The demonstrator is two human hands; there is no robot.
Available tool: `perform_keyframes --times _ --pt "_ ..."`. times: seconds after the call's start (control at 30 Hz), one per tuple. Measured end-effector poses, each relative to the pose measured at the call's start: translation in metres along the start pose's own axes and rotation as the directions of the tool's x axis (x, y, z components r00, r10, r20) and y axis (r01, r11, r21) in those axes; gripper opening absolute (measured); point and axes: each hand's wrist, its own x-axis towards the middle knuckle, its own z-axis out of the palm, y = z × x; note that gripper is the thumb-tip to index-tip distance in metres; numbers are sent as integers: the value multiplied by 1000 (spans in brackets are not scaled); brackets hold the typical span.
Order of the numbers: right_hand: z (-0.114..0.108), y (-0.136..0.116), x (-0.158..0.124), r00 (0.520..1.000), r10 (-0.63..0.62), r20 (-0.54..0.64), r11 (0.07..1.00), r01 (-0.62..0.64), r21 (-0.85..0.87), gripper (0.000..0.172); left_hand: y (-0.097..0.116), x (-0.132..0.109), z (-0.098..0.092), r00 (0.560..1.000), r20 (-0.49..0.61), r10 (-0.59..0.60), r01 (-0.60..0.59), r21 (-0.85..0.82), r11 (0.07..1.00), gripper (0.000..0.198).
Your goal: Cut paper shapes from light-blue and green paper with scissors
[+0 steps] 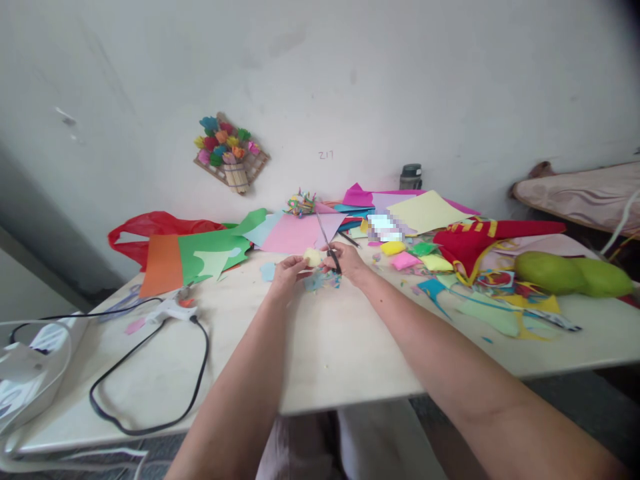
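Pale table [345, 353] spans the lower frame. Your right hand [349, 262], at centre, grips the dark-handled scissors [335, 260], blades pointing up the frame; whether they are parted, I cannot tell. Likely stiff, light, smooth: take them by the handles. Your left hand [291, 270], just left of centre, pinches a pale yellow piece [313, 258], which sits between both hands. Looks like paper: near weightless, bendable, easily creased or torn. Hold its edge lightly, fingertips clear of the blades. Smallest: blue scraps [314, 283] just below, probably as flimsy.
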Motion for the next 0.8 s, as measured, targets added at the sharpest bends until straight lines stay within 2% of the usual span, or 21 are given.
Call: perform_keyframes --times 0.13,0.23,0.37,0.63,0.8 --pt "0 -3 -1 999 33 -28 999 -33 -13 32 0 1 -1 1000 -4 17 -18 -52 999 29" --pt "0 -3 0 994 63 -94 998 -64 -11 32 1 1 -1 1000 10 11 -10 -65 998 29" --pt "-2 -2 2 986 33 -165 999 -28 32 35 1 0 -1 999 52 -14 15 -34 999 27" --pt "-1 -2 2 998 2 -68 1000 -1 21 33 2 -2 2 994 99 -51 46 45 998 24" --pt "2 -2 3 995 0 -102 999 4 41 32 3 -3 5 995 93 -34 32 25 999 28"
